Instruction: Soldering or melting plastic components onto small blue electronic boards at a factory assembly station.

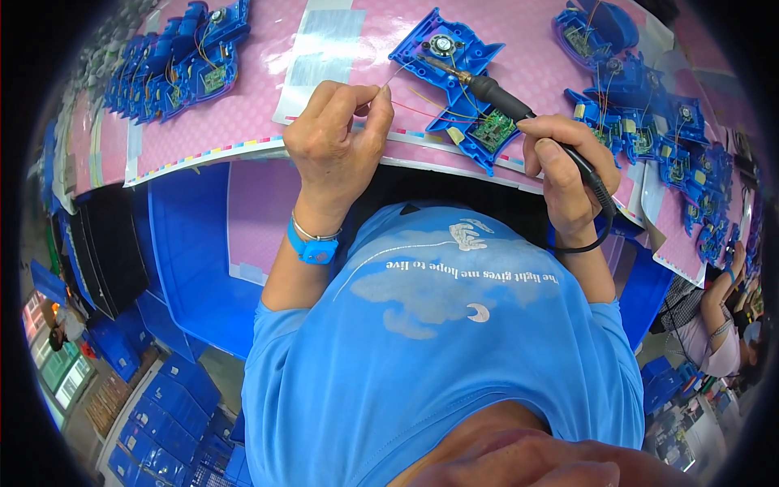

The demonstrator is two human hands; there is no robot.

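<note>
My right hand [568, 162] grips a soldering iron [501, 96] with a black handle and a black cord. The iron's metal tip points up and left, close to a round speaker [442, 46] set in a blue plastic shell [480, 58]. Between the thumb and forefinger of my left hand [337, 142] is a thin length of solder wire [395, 75], stretching toward the iron's tip. Just below, a second blue shell part [454, 122] carries a green circuit board [493, 128]. Red and yellow wires run from the board past my left fingertips and toward the speaker shell.
A row of similar blue shells [174, 69] lies at the table's far left. More shells with boards [641, 138] spread along the right. The table has a pink patterned cover [260, 97]. Blue bins [191, 243] stand beneath its edge. Another person's arm [718, 300] shows at far right.
</note>
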